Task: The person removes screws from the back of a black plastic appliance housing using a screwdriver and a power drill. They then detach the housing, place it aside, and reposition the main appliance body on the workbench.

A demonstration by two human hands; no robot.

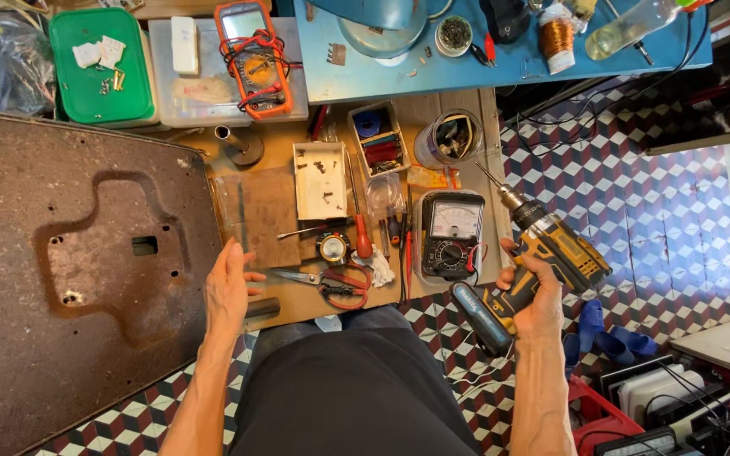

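The cordless drill (542,253), yellow and black with a blue battery at its foot, is in the air above the tiled floor (661,211), just to the right of the wooden worktop (458,105), and its bit points up and to the left. The right hand (532,297) has its grip clamped around the handle of the drill. The left hand (228,287) is open, its fingers apart and holding nothing; it hangs over the near edge of the worktop, beside the big rusty metal plate (78,279). Between the two hands lie red-handled scissors (331,283) and a black analog multimeter (452,235). Farther back stand a small white tray (320,181) with screws, an orange digital multimeter (251,59) on a clear box, and a green lid (99,66).
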